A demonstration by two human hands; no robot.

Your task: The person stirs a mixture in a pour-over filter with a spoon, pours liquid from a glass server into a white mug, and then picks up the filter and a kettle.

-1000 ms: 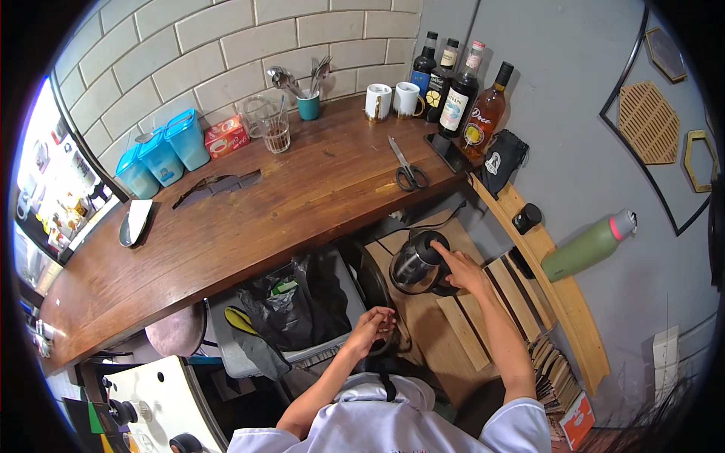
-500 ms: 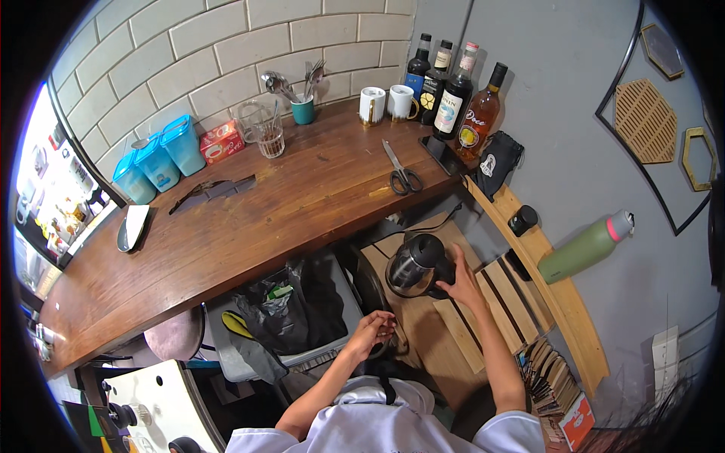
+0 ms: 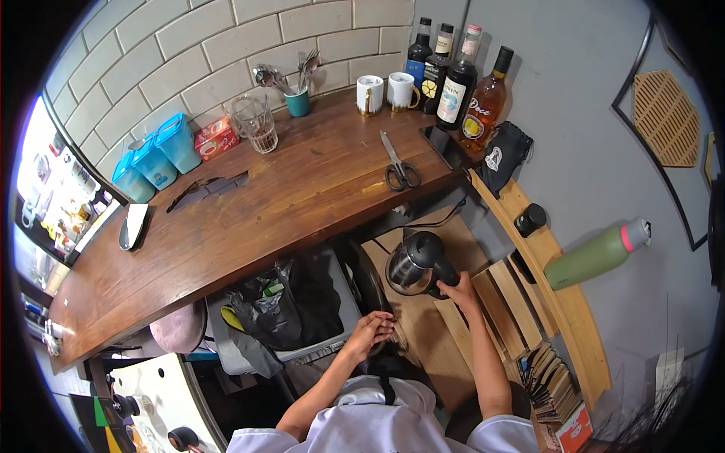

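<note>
Below the front edge of the wooden counter [image 3: 249,219], the right hand [image 3: 459,291] grips the black handle of a glass kettle [image 3: 415,263]. Its fingers are wrapped closed around the handle; the fingertips themselves are hidden behind it. The kettle is held in the air under the counter's right end, tilted slightly, its dark lid on top, above slatted wooden boards [image 3: 506,306] lying lower down.

The left hand [image 3: 370,332] sits near the person's chest, just beside the rim of a grey bin [image 3: 332,302] lined with a black bag [image 3: 283,302]. Its fingers [image 3: 383,323] are curled loosely inward, half closed; whether they hold anything cannot be told from this view. The two hands are apart, the kettle between and above them.

On the counter: black-handled scissors [image 3: 400,167] near the right end, two white mugs [image 3: 385,92] against the tiled wall, four dark bottles [image 3: 453,72] in the corner, a teal cup of utensils [image 3: 299,100], a glass measuring jug [image 3: 255,122], a red box [image 3: 217,137] and blue containers [image 3: 157,157]. A green flask [image 3: 596,255] lies on the sloping wooden shelf [image 3: 566,302] at right.
</note>
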